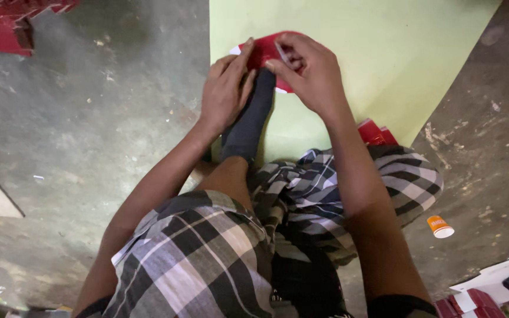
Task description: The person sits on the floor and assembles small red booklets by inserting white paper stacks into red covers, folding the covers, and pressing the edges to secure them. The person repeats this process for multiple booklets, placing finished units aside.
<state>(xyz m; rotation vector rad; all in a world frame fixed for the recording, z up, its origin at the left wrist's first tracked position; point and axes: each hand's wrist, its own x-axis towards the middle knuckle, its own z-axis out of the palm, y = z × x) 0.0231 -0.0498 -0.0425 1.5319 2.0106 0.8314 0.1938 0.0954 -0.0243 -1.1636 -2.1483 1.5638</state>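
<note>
You are sitting on a grey concrete floor [89, 118] that fills most of the view, scuffed and speckled with small scraps. Across the floor's far side lies a large pale green sheet [372, 53], its near-left corner running under your dark sock [248, 126], which stretches forward from your checked wrap [207, 253]. At the floor's far-left corner sits a heap of red cartons [7, 26], and at its near-right corner more red and white card pieces [490, 288] are stacked. Beside your right leg, on the green sheet's near edge, a few red pieces [375, 132] poke out. The thing you are working on is a flat red card cut-out [263, 53] with white edges, held over the left part of the green sheet, just above the toe of the sock. Your left hand [226, 94] rests against the cut-out's left edge with fingers pressed together and curled, the tips touching the red card. Your right hand [310, 70] grips the cut-out's right part, thumb and forefinger pinching a fold of it while the other fingers curl close behind. Well off toward the floor's right edge lies a small orange and white paper cup [440, 227] on its side.
</note>
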